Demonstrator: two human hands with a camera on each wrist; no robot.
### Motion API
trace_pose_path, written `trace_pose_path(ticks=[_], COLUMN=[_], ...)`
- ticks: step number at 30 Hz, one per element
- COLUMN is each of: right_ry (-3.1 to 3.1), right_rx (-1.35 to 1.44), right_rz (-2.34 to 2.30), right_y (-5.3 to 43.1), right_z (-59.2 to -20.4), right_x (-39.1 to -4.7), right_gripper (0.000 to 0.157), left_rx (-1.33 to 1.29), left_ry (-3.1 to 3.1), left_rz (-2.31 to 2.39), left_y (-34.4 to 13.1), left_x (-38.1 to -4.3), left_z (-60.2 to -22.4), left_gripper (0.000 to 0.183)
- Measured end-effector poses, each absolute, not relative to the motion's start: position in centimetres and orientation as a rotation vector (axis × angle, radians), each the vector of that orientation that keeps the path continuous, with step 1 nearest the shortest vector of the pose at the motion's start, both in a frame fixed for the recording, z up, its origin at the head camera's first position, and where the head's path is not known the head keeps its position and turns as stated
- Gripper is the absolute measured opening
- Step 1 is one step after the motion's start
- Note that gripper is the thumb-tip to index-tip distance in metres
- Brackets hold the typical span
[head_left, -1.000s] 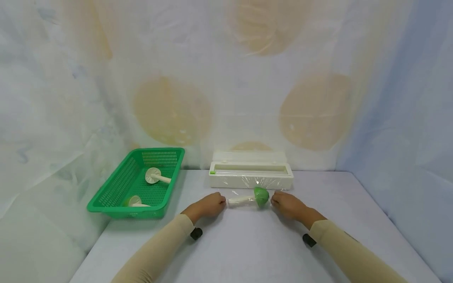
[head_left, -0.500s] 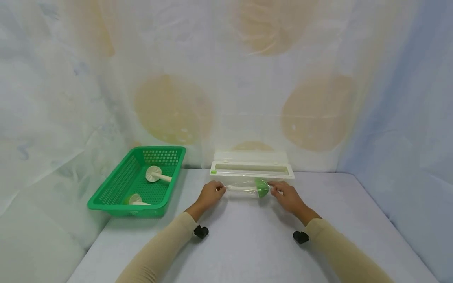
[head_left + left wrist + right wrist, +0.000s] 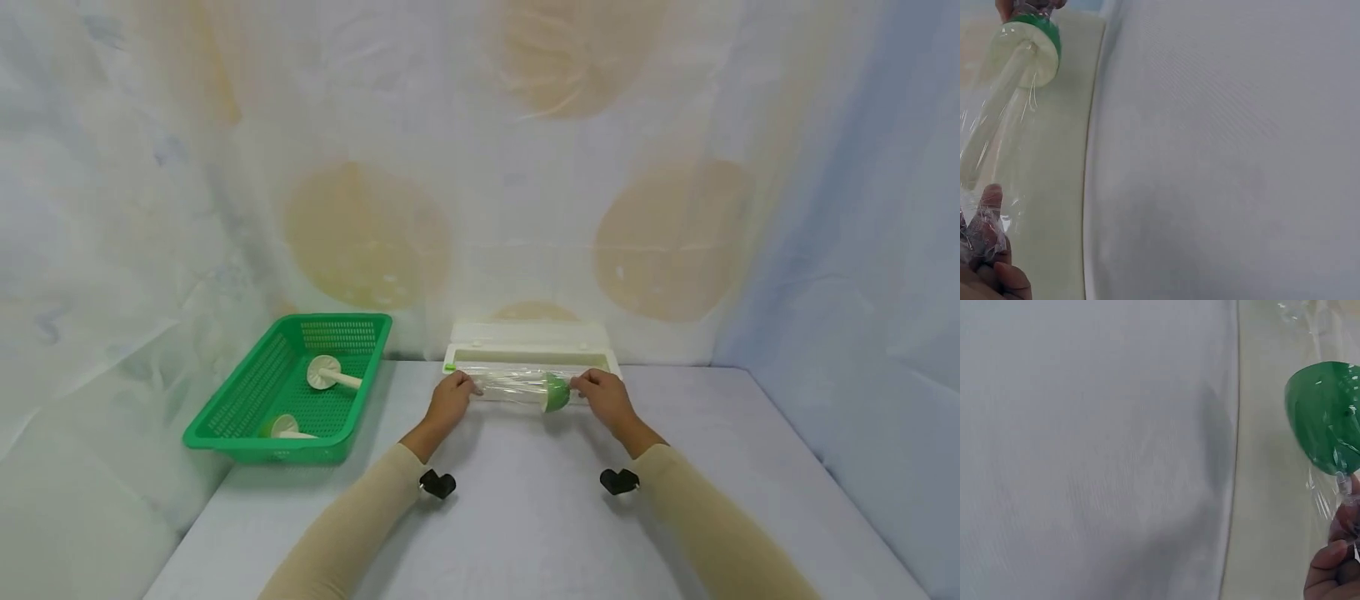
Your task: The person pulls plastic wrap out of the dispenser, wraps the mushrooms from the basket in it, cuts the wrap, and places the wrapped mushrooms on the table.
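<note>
A toy mushroom point(image 3: 557, 394) with a green cap and white stem is wrapped in clear cling film point(image 3: 506, 385) in front of the white film dispenser point(image 3: 531, 335). My left hand point(image 3: 450, 398) pinches the bunched film past the stem's end; in the left wrist view crumpled film point(image 3: 979, 240) shows between thumb and fingers. On the cap side, my right hand point(image 3: 607, 400) pinches the twisted film just beyond the green cap point(image 3: 1322, 419). The mushroom lies sideways between both hands, cap to the right, overlapping the dispenser's front in the head view.
At the left stands a green basket point(image 3: 197, 442), holding one white-stemmed mushroom point(image 3: 324, 372) at the back and another mushroom point(image 3: 285, 426) nearer. The dispenser has a green slider point(image 3: 449, 367) at its left end. A sheet-like wall point(image 3: 525, 208) rises behind the table.
Both hands have moved away from me with the wrapped mushroom, from the table in front of the dispenser up to its front edge. The mushroom now overlaps the box.
</note>
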State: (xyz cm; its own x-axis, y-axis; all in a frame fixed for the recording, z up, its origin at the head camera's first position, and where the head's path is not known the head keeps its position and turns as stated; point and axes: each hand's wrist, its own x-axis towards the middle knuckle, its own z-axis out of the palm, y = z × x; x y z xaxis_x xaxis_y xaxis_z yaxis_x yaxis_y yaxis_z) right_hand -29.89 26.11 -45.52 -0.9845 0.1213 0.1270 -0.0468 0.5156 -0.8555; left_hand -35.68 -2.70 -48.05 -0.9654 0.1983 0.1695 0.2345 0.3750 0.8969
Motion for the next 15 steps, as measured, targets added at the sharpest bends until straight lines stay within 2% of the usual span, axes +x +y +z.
trace_pose_path(ticks=[4,10,15], right_ry=[-2.627,-2.917,-3.076], right_rx=[-0.023,0.259,0.417], right_rz=[1.413,1.079,1.009], right_y=[26.4,27.5,27.8], right_z=[-46.6,-47.9,-48.1], right_x=[-29.4,-28.0,-27.6], right_gripper=[0.032,0.012,0.014], left_rx=[-0.471,-0.736,-0.903], left_ry=[-2.811,-3.047,-3.085], left_rz=[-1.523,-1.043,-0.725], left_y=[-3.7,-5.0,-5.4], left_x=[-35.2,-34.5,-34.4], left_z=[-48.9,-49.1,-48.9], left_gripper=[0.02,0.013,0.009])
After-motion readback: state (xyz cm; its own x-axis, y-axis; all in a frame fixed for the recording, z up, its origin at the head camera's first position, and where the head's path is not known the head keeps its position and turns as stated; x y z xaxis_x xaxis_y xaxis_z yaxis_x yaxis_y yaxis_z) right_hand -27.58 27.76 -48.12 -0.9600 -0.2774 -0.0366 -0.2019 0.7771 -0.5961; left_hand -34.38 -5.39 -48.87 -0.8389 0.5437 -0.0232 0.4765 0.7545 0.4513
